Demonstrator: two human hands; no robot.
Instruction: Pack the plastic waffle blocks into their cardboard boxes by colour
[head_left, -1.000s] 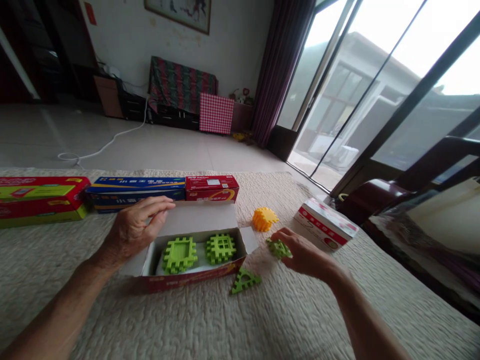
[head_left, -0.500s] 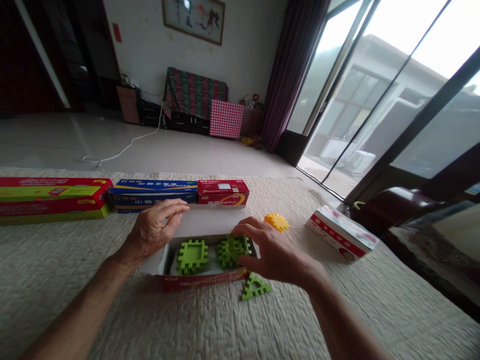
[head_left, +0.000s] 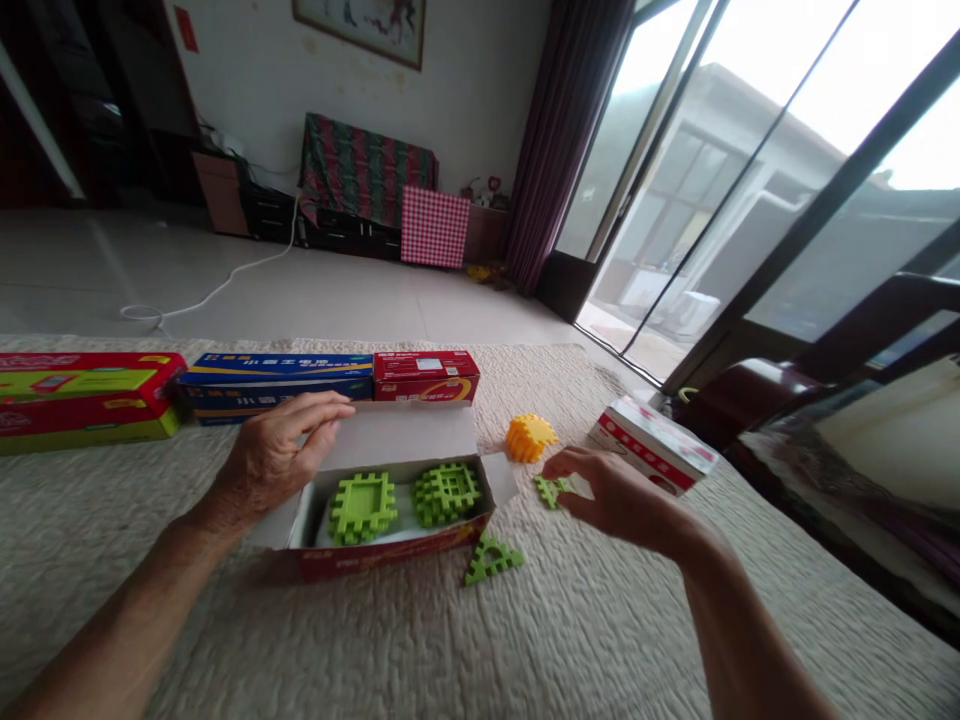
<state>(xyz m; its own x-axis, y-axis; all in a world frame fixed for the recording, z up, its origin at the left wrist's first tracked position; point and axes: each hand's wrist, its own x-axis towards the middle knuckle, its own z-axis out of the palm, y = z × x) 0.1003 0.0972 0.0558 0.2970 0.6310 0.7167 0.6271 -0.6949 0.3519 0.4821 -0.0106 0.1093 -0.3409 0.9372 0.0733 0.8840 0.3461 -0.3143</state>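
Observation:
An open red cardboard box (head_left: 390, 549) lies on the quilted cover in front of me. Two green toothed plastic tiles sit inside it, a frame-shaped one (head_left: 362, 507) and a gridded one (head_left: 448, 493). My left hand (head_left: 279, 455) holds the box at its left end, fingers curved over the raised lid. My right hand (head_left: 616, 496) is to the right of the box, its fingertips pinched on a small green piece (head_left: 548, 489) lying on the cover. A green triangular piece (head_left: 491, 560) rests just in front of the box's right corner. An orange toothed piece (head_left: 529, 437) lies beyond the right hand.
A white and red carton (head_left: 651, 446) lies to the right of my right hand. Along the far edge stand a red and green box (head_left: 82, 400), a blue box (head_left: 277, 377) and a small red box (head_left: 425, 375). Glass doors and dark wooden furniture are at the right.
My right hand carried a green piece from the cover into the box, left it there, and has come back right onto another small green piece. The left hand stayed on the box.

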